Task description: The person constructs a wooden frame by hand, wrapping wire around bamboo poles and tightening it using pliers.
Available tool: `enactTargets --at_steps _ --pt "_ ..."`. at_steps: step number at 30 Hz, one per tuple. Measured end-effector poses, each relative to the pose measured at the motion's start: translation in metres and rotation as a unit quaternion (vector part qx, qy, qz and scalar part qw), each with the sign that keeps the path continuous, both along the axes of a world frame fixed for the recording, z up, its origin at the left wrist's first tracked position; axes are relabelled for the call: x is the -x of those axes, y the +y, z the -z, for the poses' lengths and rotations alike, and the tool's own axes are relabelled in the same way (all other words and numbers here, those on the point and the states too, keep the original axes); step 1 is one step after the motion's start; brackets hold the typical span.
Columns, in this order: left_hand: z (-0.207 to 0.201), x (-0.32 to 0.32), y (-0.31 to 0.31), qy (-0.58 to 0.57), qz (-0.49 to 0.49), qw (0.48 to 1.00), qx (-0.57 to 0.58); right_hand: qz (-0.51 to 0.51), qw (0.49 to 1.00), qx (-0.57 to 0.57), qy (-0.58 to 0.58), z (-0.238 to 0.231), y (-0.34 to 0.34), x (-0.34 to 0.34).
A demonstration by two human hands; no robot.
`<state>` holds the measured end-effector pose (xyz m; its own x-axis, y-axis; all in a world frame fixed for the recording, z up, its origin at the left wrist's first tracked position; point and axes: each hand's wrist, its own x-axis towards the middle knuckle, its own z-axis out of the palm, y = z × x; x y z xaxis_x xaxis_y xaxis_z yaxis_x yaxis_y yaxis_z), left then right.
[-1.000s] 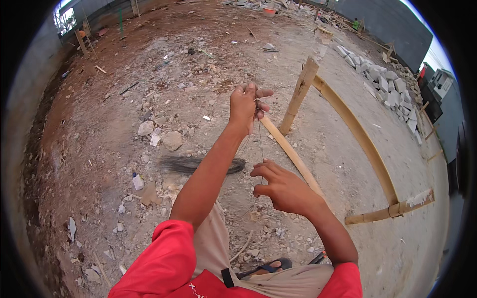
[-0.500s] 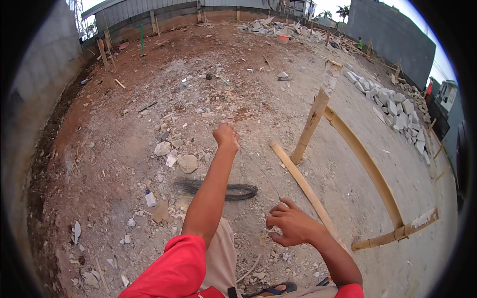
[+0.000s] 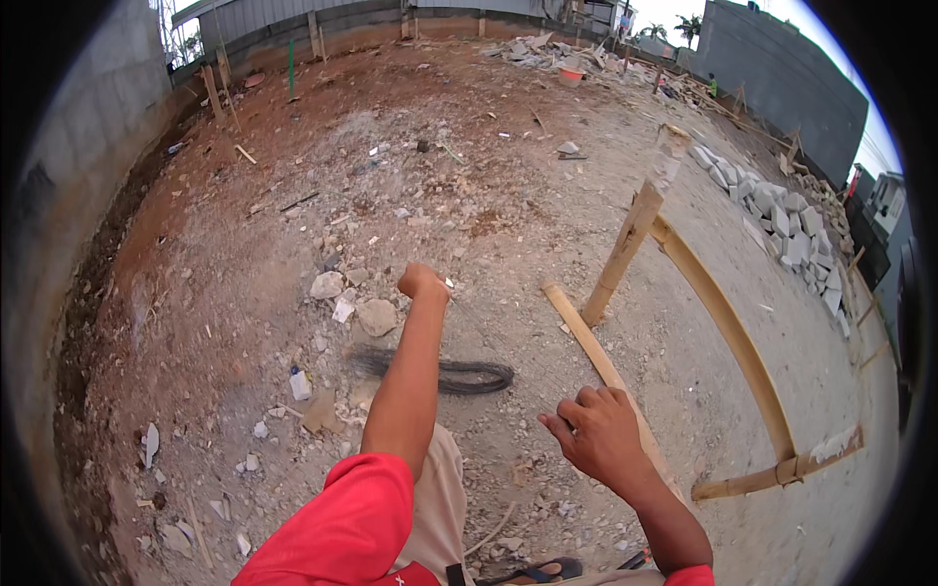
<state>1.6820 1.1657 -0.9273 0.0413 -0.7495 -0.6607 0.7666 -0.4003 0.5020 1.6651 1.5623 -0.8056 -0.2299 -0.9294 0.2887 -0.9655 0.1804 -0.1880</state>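
Observation:
My left hand (image 3: 425, 281) is stretched out ahead over the ground, its fingers closed. A faint strand of thin wire seems to run from it toward the right, hard to make out against the gravel. Closer to me on the right, my right hand (image 3: 598, 430) has its fingers curled in, with the thumb pointing left; what it holds, if anything, is too thin or hidden to see. Below, a looped bundle of dark wire (image 3: 479, 378) lies on the ground, partly covered by my left forearm.
A bamboo post (image 3: 625, 249) stands to the right, with a curved bamboo rail (image 3: 728, 317) joined to a low piece. A bamboo strip (image 3: 596, 342) lies beside it. Pale stones (image 3: 376, 316) lie left of my arm, grey blocks (image 3: 796, 230) far right. A concrete wall (image 3: 98, 127) stands left.
My left hand has come lower and slightly left, turning into a fist. The right hand has risen slightly to the right, its fingers more curled. The strand seen between them has become faint.

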Motion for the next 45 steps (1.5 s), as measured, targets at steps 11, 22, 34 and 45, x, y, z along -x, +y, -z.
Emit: enactTargets --at_steps 11,22,34,45 --pt "0.003 0.017 0.012 -0.031 0.011 0.999 -0.013 -0.107 0.989 0.099 -0.032 0.022 -0.013 -0.014" --pt "-0.071 0.035 0.114 0.243 0.343 0.897 0.134 0.092 0.883 0.194 -0.418 0.024 -0.006 0.045" --pt "-0.090 0.033 0.223 0.011 0.627 0.636 0.449 0.063 0.617 0.250 -0.744 0.038 -0.018 0.084" --pt "-0.095 0.032 0.224 -0.135 0.435 0.679 0.576 0.012 0.424 0.303 -0.853 0.022 -0.033 0.075"
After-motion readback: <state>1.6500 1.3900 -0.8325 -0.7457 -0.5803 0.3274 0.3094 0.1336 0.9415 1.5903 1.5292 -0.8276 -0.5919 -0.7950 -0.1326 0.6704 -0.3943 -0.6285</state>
